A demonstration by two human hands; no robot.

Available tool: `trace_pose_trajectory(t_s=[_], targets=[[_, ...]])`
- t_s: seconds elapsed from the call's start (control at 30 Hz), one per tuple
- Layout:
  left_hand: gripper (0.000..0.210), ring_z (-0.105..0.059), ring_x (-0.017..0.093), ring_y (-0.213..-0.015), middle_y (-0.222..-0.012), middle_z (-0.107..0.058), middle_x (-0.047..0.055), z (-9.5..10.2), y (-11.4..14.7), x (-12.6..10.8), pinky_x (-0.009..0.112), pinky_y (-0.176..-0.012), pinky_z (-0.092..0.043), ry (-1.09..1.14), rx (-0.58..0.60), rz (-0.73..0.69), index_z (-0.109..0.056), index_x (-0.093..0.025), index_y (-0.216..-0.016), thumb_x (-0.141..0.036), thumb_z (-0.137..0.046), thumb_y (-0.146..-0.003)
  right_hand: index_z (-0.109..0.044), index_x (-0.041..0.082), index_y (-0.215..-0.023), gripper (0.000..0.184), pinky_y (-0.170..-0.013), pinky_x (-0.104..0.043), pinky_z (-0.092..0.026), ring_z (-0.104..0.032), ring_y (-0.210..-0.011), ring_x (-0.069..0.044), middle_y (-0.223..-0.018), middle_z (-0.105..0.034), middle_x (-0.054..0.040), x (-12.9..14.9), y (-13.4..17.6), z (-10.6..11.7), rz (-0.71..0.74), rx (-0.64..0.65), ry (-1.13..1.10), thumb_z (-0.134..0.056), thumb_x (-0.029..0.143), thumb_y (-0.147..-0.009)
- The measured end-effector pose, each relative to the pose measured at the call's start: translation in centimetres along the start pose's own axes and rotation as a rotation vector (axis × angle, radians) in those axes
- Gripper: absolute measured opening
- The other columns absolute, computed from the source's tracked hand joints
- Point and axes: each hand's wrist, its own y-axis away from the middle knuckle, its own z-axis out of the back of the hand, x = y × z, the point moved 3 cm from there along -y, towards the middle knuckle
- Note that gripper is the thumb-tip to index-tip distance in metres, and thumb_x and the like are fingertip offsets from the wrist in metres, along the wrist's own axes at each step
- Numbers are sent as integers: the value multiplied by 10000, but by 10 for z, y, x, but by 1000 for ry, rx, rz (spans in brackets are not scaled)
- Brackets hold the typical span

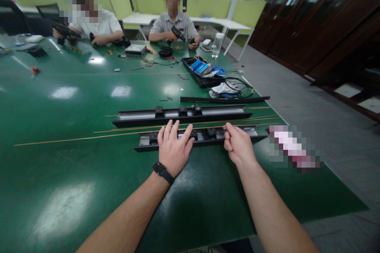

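My left hand, with a dark watch on the wrist, lies with fingers spread over the nearer black channel-shaped rail. Its fingertips reach the thin brass-coloured rods that run along the rail's far side. Farther right, my right hand is closed in a pinch at the rods, with a thin rod at its fingertips. Black blocks sit in the nearer rail; one block shows between my hands, others are partly covered by my left hand. Parallel behind lies a second rail carrying black blocks.
Beyond the rails are a thin black strip, a black tray of blue items, and gloves with cable. A blurred pink object lies by the right table edge. Two people sit opposite, holding drill-like tools.
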Motion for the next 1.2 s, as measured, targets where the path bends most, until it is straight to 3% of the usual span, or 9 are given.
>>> trace_pose_trajectory(t_s=[0.37, 1.2], targets=[[437, -342, 334, -1462, -1486, -505, 113, 0, 0, 0, 549, -1175, -250, -5, 0, -1, -573, -365, -1379, -420, -559, -946, -657, 138, -816, 294, -247, -142, -167, -317, -259, -23, -493, -488, 63, 0, -2, 1, -6, 48, 15, -793, 397, -779], [437, -337, 330, -1466, -1490, -499, 117, -1, 1, 1, 538, -1171, -263, -5, -2, -11, -569, -364, -1381, -434, -546, -951, -612, 154, -755, 297, -249, -143, -185, -321, -263, -25, -492, -485, 62, 1, 0, -1, 6, -25, -15, -786, 391, -792]])
